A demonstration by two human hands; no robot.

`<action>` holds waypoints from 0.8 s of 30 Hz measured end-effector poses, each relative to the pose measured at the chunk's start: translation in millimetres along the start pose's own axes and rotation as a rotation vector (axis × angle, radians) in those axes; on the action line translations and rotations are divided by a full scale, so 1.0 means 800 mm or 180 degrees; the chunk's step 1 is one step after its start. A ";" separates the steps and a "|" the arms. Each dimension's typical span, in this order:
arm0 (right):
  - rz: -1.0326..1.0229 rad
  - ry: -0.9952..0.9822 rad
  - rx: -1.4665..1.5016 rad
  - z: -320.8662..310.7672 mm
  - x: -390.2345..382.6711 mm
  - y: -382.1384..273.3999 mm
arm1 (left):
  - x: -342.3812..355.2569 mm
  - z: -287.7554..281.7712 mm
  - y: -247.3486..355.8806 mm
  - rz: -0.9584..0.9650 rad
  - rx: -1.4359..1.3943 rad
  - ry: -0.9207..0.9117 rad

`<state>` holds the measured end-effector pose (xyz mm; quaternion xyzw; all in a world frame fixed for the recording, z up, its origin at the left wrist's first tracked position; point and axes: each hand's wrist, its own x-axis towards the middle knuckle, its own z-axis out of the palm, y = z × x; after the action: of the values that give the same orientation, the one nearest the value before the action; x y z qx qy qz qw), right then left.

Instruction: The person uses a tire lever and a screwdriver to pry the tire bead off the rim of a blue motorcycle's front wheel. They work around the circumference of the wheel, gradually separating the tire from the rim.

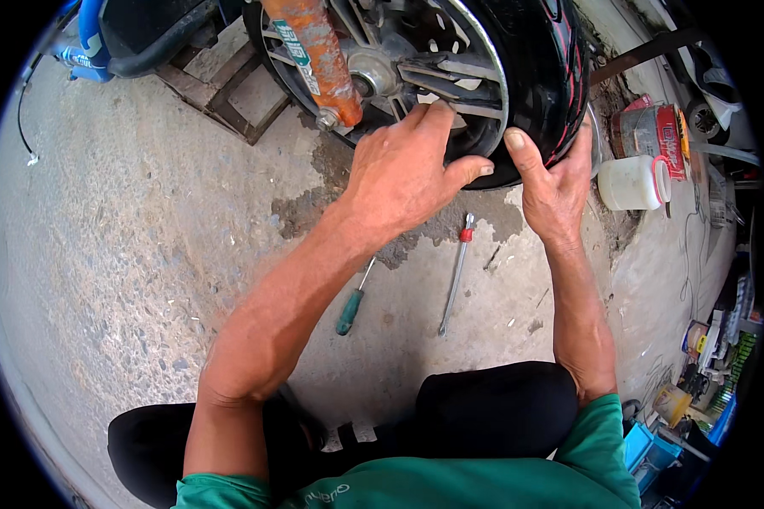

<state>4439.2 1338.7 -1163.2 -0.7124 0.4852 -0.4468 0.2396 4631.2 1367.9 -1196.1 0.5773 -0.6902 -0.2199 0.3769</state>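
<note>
A motorcycle or scooter wheel stands at the top of the head view, with a spoked metal rim point(499, 93) and a black tyre point(539, 51) with thin red lines. An orange, scuffed fork leg point(321, 64) crosses the hub. My left hand point(403, 174) is closed over the lower part of the rim, its fingers curled in by the spokes, fingertips hidden, thumb along the edge. Round the tyre's lower right is my right hand point(553, 187), thumb on the sidewall and fingers behind the tread. Below lie a green-handled screwdriver point(348, 312) and a long metal rod tool point(457, 284) with a red collar.
A square frame stand point(233, 97) sits left of the wheel, beside blue vehicle parts point(93, 38). To the right stand a white plastic jar point(626, 183) with a red rim and a worn red container point(645, 136). Assorted tools and boxes point(713, 348) line the right side.
</note>
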 end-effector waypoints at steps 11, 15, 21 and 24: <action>-0.0150 -0.0020 -0.0107 -0.012 0.020 -0.019 | 0.042 -0.063 0.059 -0.0608 -0.1978 0.0471; -0.0265 -0.0033 -0.0235 -0.011 0.024 -0.019 | 0.064 -0.079 0.057 -0.0930 -0.1624 -0.0266; -0.0407 0.0319 -0.0210 -0.003 0.016 0.001 | 0.073 -0.049 0.056 -0.0282 -0.0880 0.0286; -0.0271 0.0484 -0.0228 0.003 0.015 0.000 | 0.074 -0.038 0.067 -0.0407 -0.0569 0.0496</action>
<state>4442.9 1327.4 -1159.0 -0.7045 0.4870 -0.4917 0.1573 4618.0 1327.7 -1121.8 0.5996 -0.5982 -0.2585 0.4646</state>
